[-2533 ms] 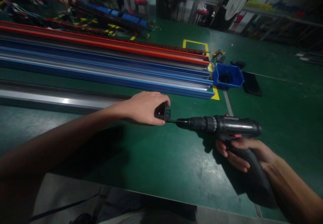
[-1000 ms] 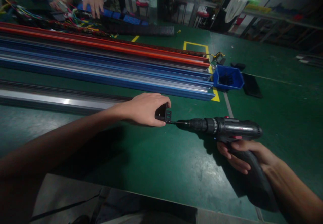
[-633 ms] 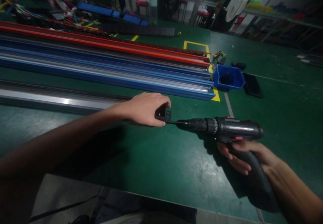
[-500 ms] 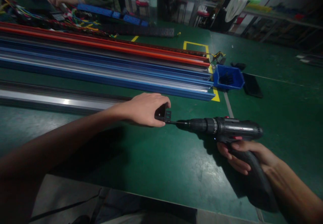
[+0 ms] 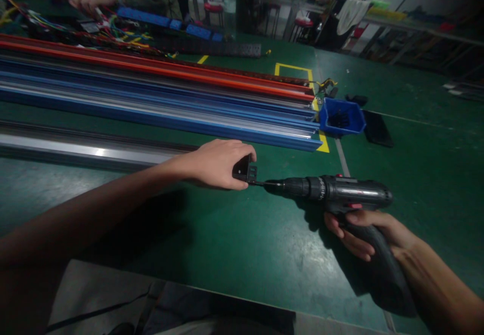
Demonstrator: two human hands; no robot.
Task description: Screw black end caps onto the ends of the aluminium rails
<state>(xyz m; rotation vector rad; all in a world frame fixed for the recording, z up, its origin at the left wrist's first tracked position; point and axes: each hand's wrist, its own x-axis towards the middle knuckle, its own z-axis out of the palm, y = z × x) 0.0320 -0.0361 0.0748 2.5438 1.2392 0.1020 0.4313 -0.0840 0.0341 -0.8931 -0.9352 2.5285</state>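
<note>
My left hand (image 5: 219,163) is closed around a black end cap (image 5: 242,168) at the right end of a long silver-grey metal profile (image 5: 94,151). Thumb and fingers press the cap from both sides, and the palm hides much of the profile's end. My right hand (image 5: 363,234) grips a black cordless drill (image 5: 351,191) by its handle, with the index finger up near the trigger. The drill lies level, pointing left. Its thin bit (image 5: 260,184) reaches the lower corner of the cap; any screw there is too small to make out.
Blue profiles (image 5: 170,111) and an orange profile (image 5: 170,67) lie behind on the green table (image 5: 234,244). A blue bin (image 5: 342,116) with small dark parts stands at their right end, beside a flat black object (image 5: 378,128). Another person's hand (image 5: 93,0) is among wires at upper left.
Almost nothing differs. Both hands, the cap and the drill stay in place, while the other person's hand at upper left has shifted slightly.
</note>
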